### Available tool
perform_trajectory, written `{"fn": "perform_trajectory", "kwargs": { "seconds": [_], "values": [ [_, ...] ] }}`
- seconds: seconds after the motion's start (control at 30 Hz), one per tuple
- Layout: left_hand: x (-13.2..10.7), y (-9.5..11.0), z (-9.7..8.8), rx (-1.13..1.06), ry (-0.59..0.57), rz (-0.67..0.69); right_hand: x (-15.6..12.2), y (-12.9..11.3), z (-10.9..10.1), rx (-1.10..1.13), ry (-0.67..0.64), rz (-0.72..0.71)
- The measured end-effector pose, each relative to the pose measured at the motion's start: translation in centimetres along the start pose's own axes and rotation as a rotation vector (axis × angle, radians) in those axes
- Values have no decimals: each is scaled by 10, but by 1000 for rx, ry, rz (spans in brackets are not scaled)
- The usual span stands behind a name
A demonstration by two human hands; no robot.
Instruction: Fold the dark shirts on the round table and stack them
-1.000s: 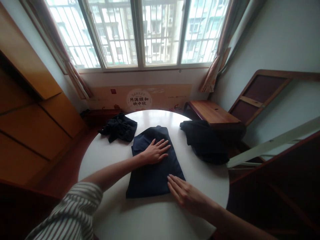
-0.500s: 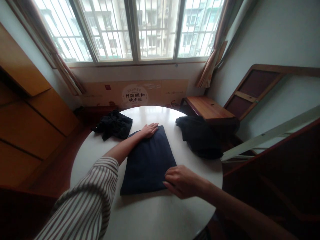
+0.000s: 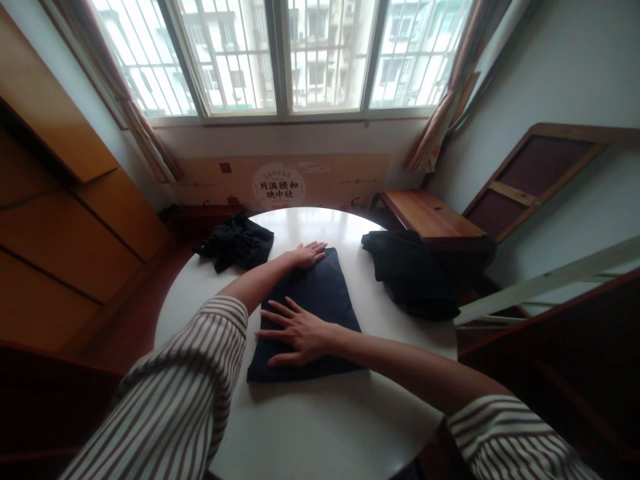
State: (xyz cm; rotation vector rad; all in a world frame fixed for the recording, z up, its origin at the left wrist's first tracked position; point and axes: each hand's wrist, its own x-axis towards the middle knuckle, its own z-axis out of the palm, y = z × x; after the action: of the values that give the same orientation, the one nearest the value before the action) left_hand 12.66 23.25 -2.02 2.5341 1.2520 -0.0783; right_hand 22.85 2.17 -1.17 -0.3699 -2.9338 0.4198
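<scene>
Grips released, left hand [image 3: 306, 255] and right hand [image 3: 297, 337] flat on one navy garment [image 3: 320, 293] between two black bundles [image 3: 236, 243] [image 3: 411, 275].

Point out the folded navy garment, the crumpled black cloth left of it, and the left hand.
Folded navy garment [image 3: 320, 293], head view, centre.
Crumpled black cloth [image 3: 236, 243], head view, centre.
Left hand [image 3: 307, 254], head view, back.

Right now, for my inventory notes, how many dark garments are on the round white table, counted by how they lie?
Folded flat: 1, the navy garment
Bunched up: 2, the left black garment and the right black garment
Total: 3
</scene>
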Motion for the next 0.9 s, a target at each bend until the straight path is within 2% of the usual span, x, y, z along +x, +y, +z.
{"fn": "perform_trajectory", "kwargs": {
  "seconds": [0.13, 0.2, 0.23, 0.27, 0.33, 0.43, 0.53, 0.6, 0.73, 0.83, 0.9],
  "values": [
    [-2, 0, 0, -17, -5, -3, -13, -37, 2, 66, -22, -223],
    [-2, 1, -1, -23, -10, -5, -10, -36, -6, 150, -31, -324],
    [-2, 1, -1, -25, -14, -8, -7, -30, -12, 192, -14, -326],
    [-2, 1, -2, -27, -19, -13, -2, -20, -18, 220, 14, -284],
    [1, 2, -4, -31, -40, -33, 8, 8, -30, 204, 80, -91],
    [6, 4, -9, -41, -87, -74, 18, 47, -34, 53, 91, 170],
    [9, 4, -13, -59, -112, -92, 15, 55, -21, -43, 80, 250],
    [9, 4, -13, -78, -109, -90, 8, 40, -9, -41, 74, 221],
    [3, 6, -11, -126, -73, -94, -10, -14, 6, 60, 51, 39],
    [-2, 18, -14, -155, -1, -125, -23, -49, 5, 205, 39, -87],
    [-11, 29, -20, -163, 84, -164, -31, -62, -2, 355, 65, -132]
  ]
}}
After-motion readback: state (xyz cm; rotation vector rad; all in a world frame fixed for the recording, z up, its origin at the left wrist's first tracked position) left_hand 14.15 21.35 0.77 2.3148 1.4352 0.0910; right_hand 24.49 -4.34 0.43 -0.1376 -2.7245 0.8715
